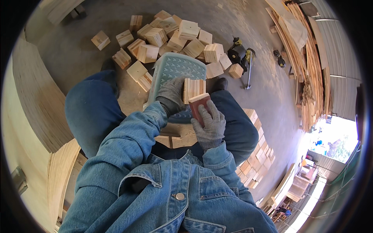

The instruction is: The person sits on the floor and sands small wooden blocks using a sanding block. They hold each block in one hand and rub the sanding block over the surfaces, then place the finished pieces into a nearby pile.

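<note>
My left hand, in a grey work glove, is closed on the left side of a light wooden block with layered strips along its side. The block rests on a pale blue-green plastic stool between my knees. In my gloved right hand is a sanding block, reddish-brown on its broad face with a pale wood edge. My fingers lie across that face, and the far edge of the sanding block meets the near side of the wooden block. The contact surface itself is hidden.
Beyond the stool lies a loose heap of wooden blocks. A black and yellow power tool sits to its right. Rows of blocks cover the floor by my right knee. Long boards lean at the right; wood sheets stand left.
</note>
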`<control>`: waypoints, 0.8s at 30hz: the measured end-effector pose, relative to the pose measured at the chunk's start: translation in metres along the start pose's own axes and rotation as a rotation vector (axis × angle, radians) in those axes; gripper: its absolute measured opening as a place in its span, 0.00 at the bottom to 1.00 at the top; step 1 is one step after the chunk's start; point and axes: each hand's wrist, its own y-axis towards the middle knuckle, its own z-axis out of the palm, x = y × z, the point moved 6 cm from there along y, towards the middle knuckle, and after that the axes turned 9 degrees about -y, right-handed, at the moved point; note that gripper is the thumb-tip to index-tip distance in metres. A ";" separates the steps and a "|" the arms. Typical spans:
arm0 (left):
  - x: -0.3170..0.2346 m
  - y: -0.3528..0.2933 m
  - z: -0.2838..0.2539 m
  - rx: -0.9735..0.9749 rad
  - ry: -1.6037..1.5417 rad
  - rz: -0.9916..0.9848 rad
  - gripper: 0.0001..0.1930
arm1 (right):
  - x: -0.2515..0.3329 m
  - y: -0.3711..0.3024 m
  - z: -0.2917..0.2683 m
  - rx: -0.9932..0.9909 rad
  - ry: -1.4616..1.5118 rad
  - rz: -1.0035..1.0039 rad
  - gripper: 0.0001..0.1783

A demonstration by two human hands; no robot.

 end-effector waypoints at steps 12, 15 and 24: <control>0.009 0.002 0.000 -0.031 -0.078 -0.028 0.41 | -0.046 0.165 0.016 0.139 -0.091 0.222 0.35; 0.005 0.000 0.003 -0.015 0.018 -0.010 0.45 | -0.058 0.156 0.021 0.113 -0.117 0.214 0.35; -0.001 -0.002 -0.002 -0.006 0.045 -0.006 0.48 | -0.034 0.131 0.018 0.126 -0.148 0.159 0.34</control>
